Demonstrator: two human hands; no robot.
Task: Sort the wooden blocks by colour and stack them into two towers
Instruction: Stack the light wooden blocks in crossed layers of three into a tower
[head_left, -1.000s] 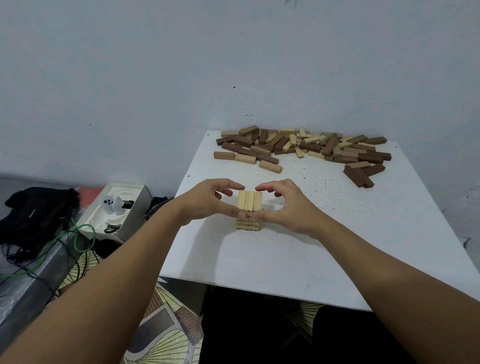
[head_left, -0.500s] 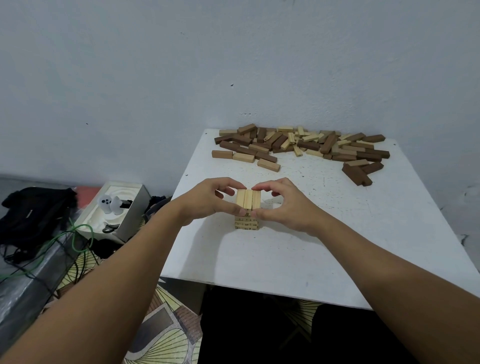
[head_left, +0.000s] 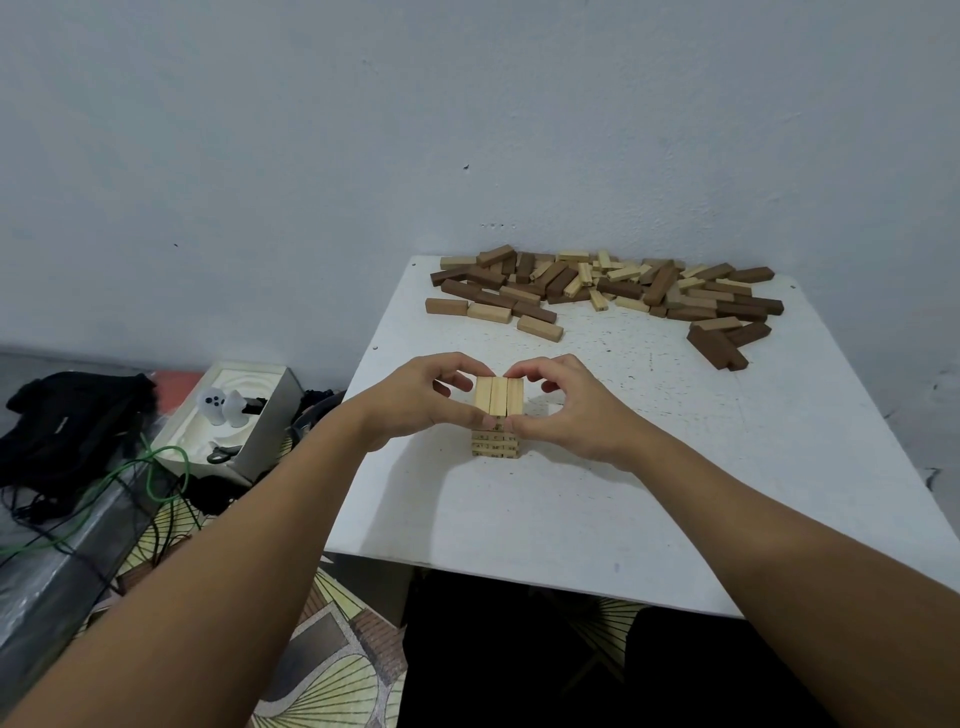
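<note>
Tower: my left hand (head_left: 415, 402) and right hand (head_left: 566, 410) are pinching the top layer of the light tower (head_left: 497, 415), mid-table (head_left: 675, 493).
Pile: mixed blocks (head_left: 613, 291) are lying along the far edge.
Box: the open white box (head_left: 234, 415) is holding a pale controller (head_left: 221, 405).

one view only, worn on the head, looking forward and down over a white table (head_left: 675, 519) from its near edge. both forearms run in from 6 o'clock, close to the lens. the wall (head_left: 467, 130) at 12 fills the upper half; floor clutter (head_left: 78, 431) sits at 9.
</note>
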